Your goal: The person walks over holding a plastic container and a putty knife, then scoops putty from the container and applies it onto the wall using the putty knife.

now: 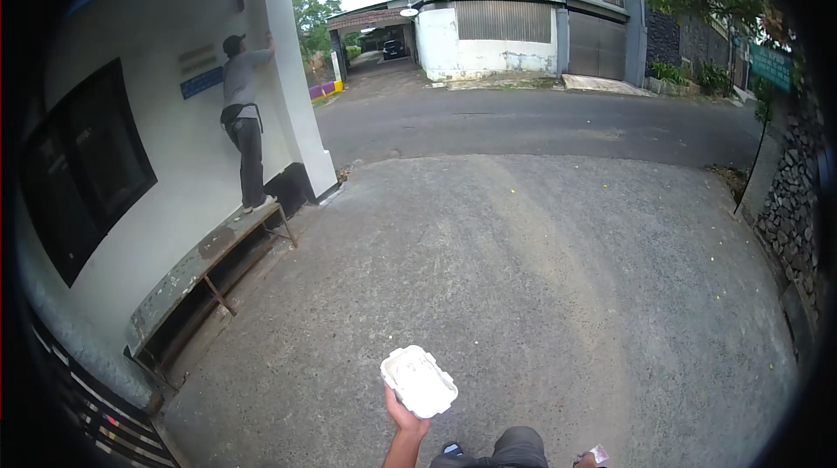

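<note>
A white, rounded-rectangular plastic container (422, 385) with tabs along its rim rests in my left hand (404, 414), whose fingers and palm hold it from the near left side. Whether the container is lidded or holds something white, I cannot tell. Low in the picture, partly cut off by the lower edge, my right hand (587, 461) is closed on a small pale pink and white piece (599, 452). Its kind is too small to make out. My dark-clad knee (520, 445) and a dark shoe with blue (452, 450) show between the hands.
A person in grey (248, 111) stands on a long worn bench (205, 261) at left, arm raised to a white pillar (294, 84). Rough concrete ground (488, 267) runs to a road (523, 122). A stone wall (787, 198) lines the right; dark metal bars (96, 420) stand lower left.
</note>
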`<state>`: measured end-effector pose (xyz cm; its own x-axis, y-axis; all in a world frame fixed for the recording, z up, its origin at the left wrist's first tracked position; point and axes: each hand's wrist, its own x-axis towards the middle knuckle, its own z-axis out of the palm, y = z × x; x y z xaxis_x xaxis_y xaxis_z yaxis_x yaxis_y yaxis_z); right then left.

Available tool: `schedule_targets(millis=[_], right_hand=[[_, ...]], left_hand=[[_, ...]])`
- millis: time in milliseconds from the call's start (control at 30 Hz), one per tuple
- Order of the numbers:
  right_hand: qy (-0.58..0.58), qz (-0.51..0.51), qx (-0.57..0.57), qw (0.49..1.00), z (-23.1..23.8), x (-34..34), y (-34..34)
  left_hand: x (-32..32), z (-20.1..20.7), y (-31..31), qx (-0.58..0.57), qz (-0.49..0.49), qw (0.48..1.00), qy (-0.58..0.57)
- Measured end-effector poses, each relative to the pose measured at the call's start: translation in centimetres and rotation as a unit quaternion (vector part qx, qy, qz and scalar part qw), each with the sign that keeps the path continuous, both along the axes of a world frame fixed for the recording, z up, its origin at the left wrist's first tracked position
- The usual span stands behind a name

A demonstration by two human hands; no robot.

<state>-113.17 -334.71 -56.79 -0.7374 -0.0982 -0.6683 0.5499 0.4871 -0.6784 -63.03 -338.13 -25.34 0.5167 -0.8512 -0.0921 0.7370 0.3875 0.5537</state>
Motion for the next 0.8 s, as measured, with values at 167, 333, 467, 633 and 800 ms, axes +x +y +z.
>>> schedule_targets(millis=[167, 333, 467, 633, 800], right_hand=[[0.049, -0.046, -0.037, 0.997, 4.4, -4.6, -3.9], [0.054, -0.019, -0.065, 0.996, 4.7, 0.7, -10.9], [0.087, 0.083, -0.121, 0.985, 9.5, -0.5, -28.2], [0.072, 0.295, -0.188, 0.934, 13.9, 14.2, -54.0], [0.029, 0.452, -0.224, 0.863, 15.0, 32.1, -67.7]], left_hand=[[3.3, 4.6, -7.7, -0.046, -0.023, 0.999, 0.000], [6.9, 1.1, -14.3, -0.039, 0.018, 0.998, 0.038], [7.1, 0.1, -18.1, -0.012, -0.040, 0.998, 0.055], [8.0, 1.0, -20.7, -0.083, 0.007, 0.995, 0.060], [12.0, -0.1, -18.3, -0.053, 0.130, 0.986, 0.086]])
